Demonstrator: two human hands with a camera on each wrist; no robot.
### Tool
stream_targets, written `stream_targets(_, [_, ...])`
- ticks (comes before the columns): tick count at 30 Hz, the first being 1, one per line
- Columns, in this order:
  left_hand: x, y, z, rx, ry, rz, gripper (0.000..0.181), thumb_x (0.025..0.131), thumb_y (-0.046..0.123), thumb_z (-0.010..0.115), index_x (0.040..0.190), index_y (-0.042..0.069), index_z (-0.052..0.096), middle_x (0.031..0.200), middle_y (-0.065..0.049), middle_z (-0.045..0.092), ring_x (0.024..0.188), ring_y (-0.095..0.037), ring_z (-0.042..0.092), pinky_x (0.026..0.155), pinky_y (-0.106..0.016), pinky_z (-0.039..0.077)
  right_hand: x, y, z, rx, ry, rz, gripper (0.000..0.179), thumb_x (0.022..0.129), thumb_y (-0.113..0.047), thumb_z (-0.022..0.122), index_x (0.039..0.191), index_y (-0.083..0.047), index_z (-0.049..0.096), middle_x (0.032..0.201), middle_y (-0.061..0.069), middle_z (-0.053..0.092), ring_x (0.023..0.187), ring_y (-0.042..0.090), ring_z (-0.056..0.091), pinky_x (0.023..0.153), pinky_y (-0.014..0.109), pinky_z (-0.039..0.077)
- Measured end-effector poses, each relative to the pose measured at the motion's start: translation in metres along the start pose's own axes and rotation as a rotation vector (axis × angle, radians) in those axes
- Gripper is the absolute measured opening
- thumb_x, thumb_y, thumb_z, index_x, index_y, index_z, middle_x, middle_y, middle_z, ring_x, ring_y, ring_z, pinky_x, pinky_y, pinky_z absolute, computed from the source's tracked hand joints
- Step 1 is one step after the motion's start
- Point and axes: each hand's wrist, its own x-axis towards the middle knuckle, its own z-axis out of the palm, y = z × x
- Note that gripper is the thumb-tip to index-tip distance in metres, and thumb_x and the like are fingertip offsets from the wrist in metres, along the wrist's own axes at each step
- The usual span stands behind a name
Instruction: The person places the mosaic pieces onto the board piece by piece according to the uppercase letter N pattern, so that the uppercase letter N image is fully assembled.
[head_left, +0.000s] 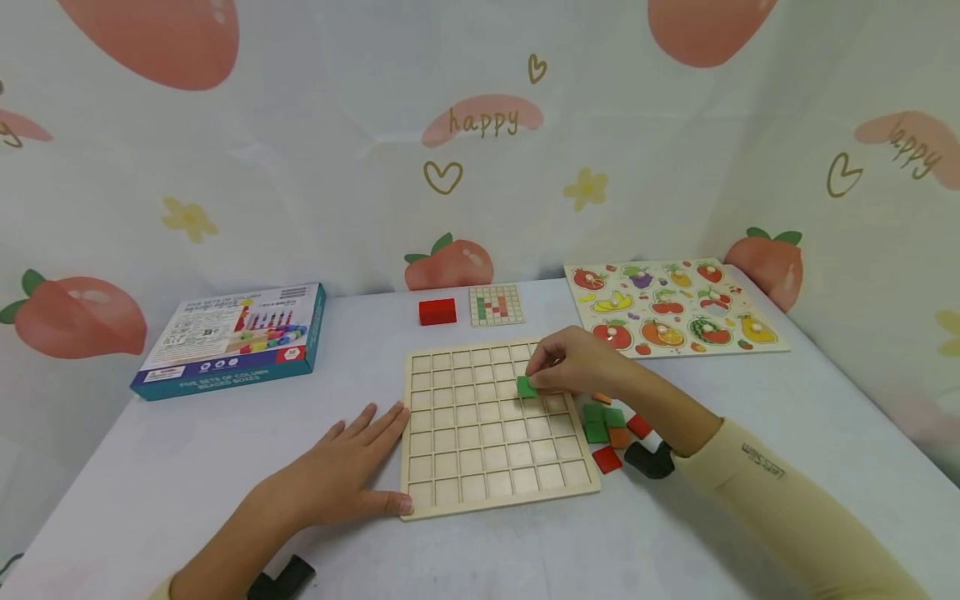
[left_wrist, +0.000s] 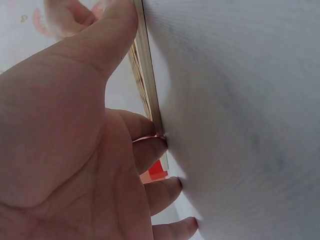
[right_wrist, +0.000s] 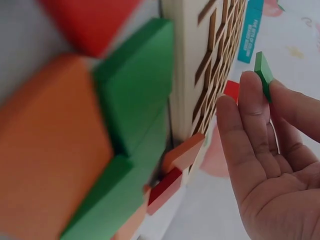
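Left hand (left_wrist: 85, 140), spread against board (head_left: 483, 435), shows palm (left_wrist: 55, 160) only to left wrist; right hand (head_left: 573, 360) pinches green tile (head_left: 526, 387).

Tiles (head_left: 596, 432) right of board (head_left: 495, 458), free room in front

Gridded board (head_left: 471, 460), left grip (head_left: 337, 477) touching its edge, right grip (head_left: 576, 360) — pinching green tile (head_left: 524, 387)

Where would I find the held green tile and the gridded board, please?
Green tile (head_left: 525, 388), head view: its uncovered flat face.
Gridded board (head_left: 492, 434), head view: a bare cell near its middle.
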Motion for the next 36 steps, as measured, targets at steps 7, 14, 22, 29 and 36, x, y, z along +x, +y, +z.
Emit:
stream_targets(7, [-0.001,0.000,0.000,-0.003,-0.001,0.004,0.115,0.075,0.080,0.062,0.161,0.013,0.025,0.166,-0.005,0.020,0.150,-0.041,0.012,0.113,-0.068,0.016,0.013,-0.012,0.004,0.081,-0.054,0.027,0.005,0.090,-0.009,0.076,0.092,-0.005,0.074,0.087,0.005,0.070,0.082,0.023,0.070,0.082,0.034,0.056])
stream_targets(14, [-0.001,0.000,-0.001,-0.004,0.000,0.003,0.115,0.075,0.080,0.063,0.161,0.013,0.025,0.166,-0.004,0.020,0.150,-0.040,0.011,0.112,-0.068,0.016,0.025,-0.023,0.014,0.095,-0.091,-0.008,0.006,0.090,-0.003,0.074,0.093,0.002,0.072,0.082,0.006,0.071,0.077,0.023,0.072,0.077,0.033,0.059])
stream_targets(22, [0.000,0.000,0.000,-0.007,-0.006,-0.007,0.115,0.074,0.079,0.063,0.161,0.015,0.024,0.166,-0.004,0.020,0.151,-0.040,0.010,0.113,-0.068,0.015,0.043,-0.032,0.029,0.086,-0.116,-0.035,0.004,0.088,-0.001,0.076,0.089,0.002,0.073,0.080,0.005,0.071,0.071,0.018,0.070,0.072,0.029,0.058])
stream_targets(29, [0.000,0.000,0.001,-0.013,0.001,-0.005,0.115,0.075,0.080,0.062,0.161,0.014,0.024,0.166,-0.004,0.019,0.151,-0.041,0.009,0.112,-0.069,0.014,0.056,-0.046,0.043,-0.004,-0.111,-0.106,0.005,0.086,-0.003,0.078,0.083,-0.003,0.074,0.075,0.002,0.071,0.071,0.014,0.067,0.070,0.025,0.055])
stream_targets(36, [-0.002,0.000,0.002,0.004,0.022,0.014,0.115,0.076,0.082,0.059,0.161,0.013,0.024,0.166,-0.005,0.020,0.150,-0.042,0.011,0.112,-0.070,0.015,0.064,-0.053,0.056,-0.035,-0.110,-0.125,0.009,0.087,-0.004,0.078,0.080,-0.006,0.074,0.073,0.002,0.070,0.067,0.016,0.067,0.067,0.025,0.055])
